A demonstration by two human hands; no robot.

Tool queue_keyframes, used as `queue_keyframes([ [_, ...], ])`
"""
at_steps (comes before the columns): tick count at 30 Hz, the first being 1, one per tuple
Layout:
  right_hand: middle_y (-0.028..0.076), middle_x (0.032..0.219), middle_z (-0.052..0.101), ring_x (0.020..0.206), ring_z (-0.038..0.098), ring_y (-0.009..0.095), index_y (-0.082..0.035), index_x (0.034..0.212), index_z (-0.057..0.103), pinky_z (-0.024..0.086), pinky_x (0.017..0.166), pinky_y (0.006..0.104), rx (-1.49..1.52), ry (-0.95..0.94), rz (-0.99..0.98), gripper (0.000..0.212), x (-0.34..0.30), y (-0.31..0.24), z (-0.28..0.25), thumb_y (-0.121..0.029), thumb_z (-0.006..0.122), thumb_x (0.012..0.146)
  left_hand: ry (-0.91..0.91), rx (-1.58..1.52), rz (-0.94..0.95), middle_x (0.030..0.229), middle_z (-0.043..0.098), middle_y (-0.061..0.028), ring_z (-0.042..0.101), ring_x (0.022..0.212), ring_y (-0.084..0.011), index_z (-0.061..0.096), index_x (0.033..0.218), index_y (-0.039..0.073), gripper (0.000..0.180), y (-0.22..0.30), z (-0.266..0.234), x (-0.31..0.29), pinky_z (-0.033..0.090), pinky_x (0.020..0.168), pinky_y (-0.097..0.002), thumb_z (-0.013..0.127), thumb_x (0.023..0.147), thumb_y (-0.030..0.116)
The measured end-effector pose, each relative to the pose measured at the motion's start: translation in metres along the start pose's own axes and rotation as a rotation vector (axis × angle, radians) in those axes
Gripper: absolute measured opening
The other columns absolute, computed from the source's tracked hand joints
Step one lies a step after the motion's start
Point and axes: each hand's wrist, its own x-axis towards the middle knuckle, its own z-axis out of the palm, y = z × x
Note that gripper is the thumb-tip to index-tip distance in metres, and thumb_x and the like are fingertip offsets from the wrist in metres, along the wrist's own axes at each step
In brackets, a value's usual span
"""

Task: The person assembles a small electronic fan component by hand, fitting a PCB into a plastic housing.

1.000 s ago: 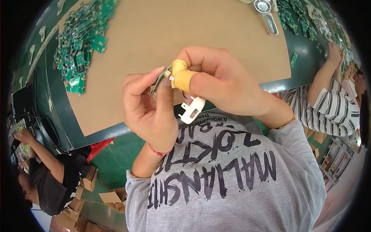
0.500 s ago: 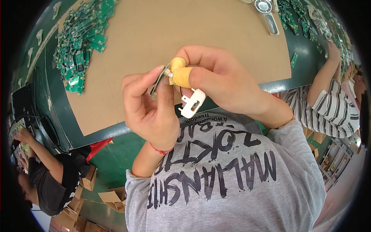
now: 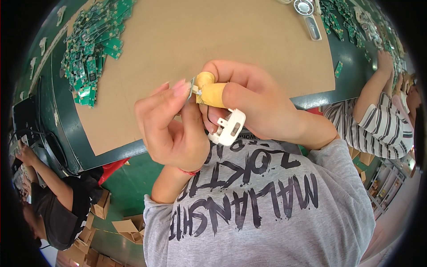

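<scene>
My left hand (image 3: 167, 120) is closed, pinching a small green circuit board (image 3: 191, 87) that is seen nearly edge-on. My right hand (image 3: 262, 100) is closed too, its thumb and index finger wrapped in yellow covers (image 3: 212, 94). Between those fingertips is a small pale connector (image 3: 198, 91) that meets the board's edge; whether it is fully seated cannot be seen. Under the right hand hangs a white plastic part (image 3: 231, 128) with a slot in it, and a thin dark wire (image 3: 208, 114) runs up from it toward the fingertips.
Beyond my left hand, green circuit boards (image 3: 91, 49) lie heaped on the brown table sheet (image 3: 178, 35). At the far right are a white handheld device (image 3: 312, 26) and more boards (image 3: 331, 22). Co-workers sit at both sides, and cardboard boxes (image 3: 129, 228) stand on the floor.
The white plastic part has swung right and slightly down, turning its slotted face. Both hands have shifted a little, and the board stands more upright at the connector.
</scene>
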Motion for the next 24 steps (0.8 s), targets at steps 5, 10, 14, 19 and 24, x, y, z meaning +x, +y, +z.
queue_keyframes([
  [5,0.002,0.079,0.058,0.071,0.051,0.005,-0.001,0.086,0.051,0.042,0.063,0.021,0.035,-0.015,-0.019,0.009,-0.0001,0.0011,0.0007,-0.008,0.046,0.086,0.004,-0.037,-0.038,0.086,0.06,-0.009,0.054,0.078,-0.0197,0.06,0.091,0.002,0.028,0.0003,-0.0005,0.0013,0.047,0.075,-0.0336,0.059,0.069,-0.015],
  [10,0.003,0.078,0.057,0.071,0.051,0.006,-0.001,0.087,0.05,0.042,0.063,0.0214,0.022,-0.027,-0.031,0.009,0.0007,-0.0007,0.0001,-0.008,0.046,0.086,0.019,-0.097,-0.07,0.088,0.059,-0.0095,0.054,0.081,-0.0196,0.059,0.091,0.002,0.027,0.0021,0.0024,0.0011,0.046,0.075,-0.0317,0.058,0.07,-0.015],
  [14,0.003,0.078,0.057,0.071,0.051,0.006,-0.001,0.086,0.05,0.042,0.064,0.0216,0.029,-0.031,-0.043,0.009,0.0013,0.0015,-0.0015,-0.008,0.046,0.086,-0.136,-0.008,0.012,0.098,0.048,-0.0094,0.054,0.088,-0.0146,0.05,0.106,-0.003,0.024,-0.0006,-0.0034,0.0024,0.046,0.079,-0.0263,0.049,0.083,-0.009],
  [19,0.002,0.079,0.058,0.071,0.051,0.005,0.0,0.088,0.05,0.042,0.063,0.0213,0.041,-0.023,-0.057,0.009,0.0011,0.0018,0.0027,-0.008,0.046,0.086,0.011,-0.066,0.018,0.089,0.059,-0.0103,0.055,0.08,-0.0202,0.06,0.093,0.002,0.03,-0.0015,0.0006,0.0015,0.047,0.072,-0.0294,0.058,0.069,-0.017],
  [24,0.002,0.074,0.055,0.066,0.051,0.006,-0.001,0.088,0.049,0.041,0.058,0.0203,-0.091,0.013,-0.06,0.009,0.0037,0.0029,0.0012,-0.01,0.045,0.087,-0.013,-0.024,0.059,0.088,0.06,-0.0107,0.055,0.079,-0.0206,0.061,0.092,0.001,0.028,-0.0022,-0.0003,0.0032,0.047,0.07,-0.0293,0.058,0.07,-0.017],
])
